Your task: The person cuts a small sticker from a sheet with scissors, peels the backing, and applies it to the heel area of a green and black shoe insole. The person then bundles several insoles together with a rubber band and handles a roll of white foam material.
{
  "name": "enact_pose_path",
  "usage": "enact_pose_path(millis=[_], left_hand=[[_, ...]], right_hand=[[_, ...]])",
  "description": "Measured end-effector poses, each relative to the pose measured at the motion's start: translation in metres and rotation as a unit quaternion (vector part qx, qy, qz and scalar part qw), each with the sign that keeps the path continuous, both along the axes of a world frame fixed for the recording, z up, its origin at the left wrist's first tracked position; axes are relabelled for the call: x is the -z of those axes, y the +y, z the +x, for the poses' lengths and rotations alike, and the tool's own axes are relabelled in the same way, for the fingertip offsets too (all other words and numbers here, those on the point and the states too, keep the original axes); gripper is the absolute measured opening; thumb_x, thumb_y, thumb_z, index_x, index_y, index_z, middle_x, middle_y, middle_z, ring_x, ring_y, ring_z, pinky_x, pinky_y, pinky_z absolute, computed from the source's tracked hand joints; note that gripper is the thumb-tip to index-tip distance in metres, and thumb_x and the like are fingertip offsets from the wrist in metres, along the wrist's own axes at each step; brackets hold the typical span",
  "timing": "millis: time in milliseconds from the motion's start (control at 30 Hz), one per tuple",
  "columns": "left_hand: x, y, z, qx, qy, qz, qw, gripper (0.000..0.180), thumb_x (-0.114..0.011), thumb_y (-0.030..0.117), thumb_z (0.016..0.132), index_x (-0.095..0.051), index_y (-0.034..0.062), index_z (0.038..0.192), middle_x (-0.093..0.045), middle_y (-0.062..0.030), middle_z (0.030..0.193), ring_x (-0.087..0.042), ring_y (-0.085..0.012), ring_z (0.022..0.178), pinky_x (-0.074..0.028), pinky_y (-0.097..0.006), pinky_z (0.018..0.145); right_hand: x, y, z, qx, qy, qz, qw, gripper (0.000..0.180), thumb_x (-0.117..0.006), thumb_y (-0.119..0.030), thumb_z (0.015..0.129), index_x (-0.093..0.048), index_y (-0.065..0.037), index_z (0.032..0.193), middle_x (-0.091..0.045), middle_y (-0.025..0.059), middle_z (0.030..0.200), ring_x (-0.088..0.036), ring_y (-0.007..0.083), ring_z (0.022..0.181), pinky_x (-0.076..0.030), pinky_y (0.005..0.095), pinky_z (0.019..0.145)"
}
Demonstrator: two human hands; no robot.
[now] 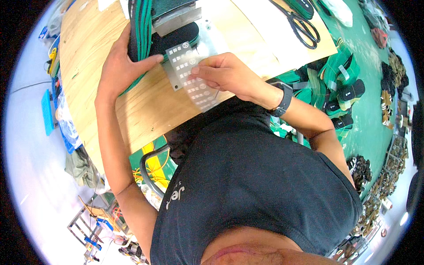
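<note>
Extending leftward from the right hand [226, 73] is a translucent printed strip [199, 91].

Two hands [121, 66] — one label sheet [180, 59], one watch [285, 96] (scissors [292, 17]: one pair).

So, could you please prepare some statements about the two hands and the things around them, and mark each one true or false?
1. The right hand pinches the translucent sheet with rows of pale printed marks. True.
2. The left hand is at the bundle of long black-and-green strips. True.
3. The black scissors lie between the two hands. False: the scissors lie beyond the right hand, farther to the right.
4. The dark-strapped wristwatch is on the left wrist. False: the wristwatch is on the right one.
5. The table has a pale wooden top. True.
</note>
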State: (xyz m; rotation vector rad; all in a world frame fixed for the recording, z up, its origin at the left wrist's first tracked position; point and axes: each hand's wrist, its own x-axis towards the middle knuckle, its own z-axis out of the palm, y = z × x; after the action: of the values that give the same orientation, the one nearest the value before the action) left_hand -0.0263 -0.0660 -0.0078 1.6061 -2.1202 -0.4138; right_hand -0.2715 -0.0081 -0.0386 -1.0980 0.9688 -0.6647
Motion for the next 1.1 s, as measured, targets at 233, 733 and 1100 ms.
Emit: enact_pose_path(millis=[233, 733, 1100], left_hand=[[0.011, -0.003, -0.006, -0.043, -0.016, 0.027, 0.999, 0.066, -0.070, 0.031, 0.072, -0.049, 0.0128, 0.133, -0.064, -0.0143, 0.079, -0.060, -0.0295, 0.070, -0.048, -0.038, 0.067], [0.024, -0.004, 0.007, -0.006, 0.119, 0.023, 0.993, 0.037, -0.070, 0.027, 0.079, -0.064, 0.0010, 0.105, -0.064, -0.0118, 0.073, -0.058, -0.0205, 0.066, -0.047, -0.032, 0.067], [0.023, -0.001, 0.006, -0.035, 0.160, 0.036, 0.986, 0.031, -0.069, 0.028, 0.081, -0.062, -0.0018, 0.087, -0.057, -0.0087, 0.065, -0.047, -0.0142, 0.062, -0.044, -0.030, 0.062]], right_hand=[[0.006, -0.025, 0.011, 0.003, 0.038, 0.062, 0.997, 0.022, -0.059, -0.019, 0.092, -0.068, 0.000, 0.087, -0.046, -0.0031, 0.053, -0.037, 0.0043, 0.045, -0.026, 0.0205, 0.040], [0.002, -0.037, 0.000, 0.026, 0.025, 0.063, 0.997, 0.022, -0.058, -0.018, 0.092, -0.067, 0.000, 0.084, -0.043, -0.0032, 0.048, -0.032, 0.0028, 0.039, -0.022, 0.0207, 0.037], [0.001, -0.046, 0.003, 0.029, 0.097, 0.029, 0.994, 0.024, -0.059, -0.020, 0.092, -0.066, -0.001, 0.078, -0.042, -0.0036, 0.044, -0.030, 0.0030, 0.037, -0.019, 0.0215, 0.036]])
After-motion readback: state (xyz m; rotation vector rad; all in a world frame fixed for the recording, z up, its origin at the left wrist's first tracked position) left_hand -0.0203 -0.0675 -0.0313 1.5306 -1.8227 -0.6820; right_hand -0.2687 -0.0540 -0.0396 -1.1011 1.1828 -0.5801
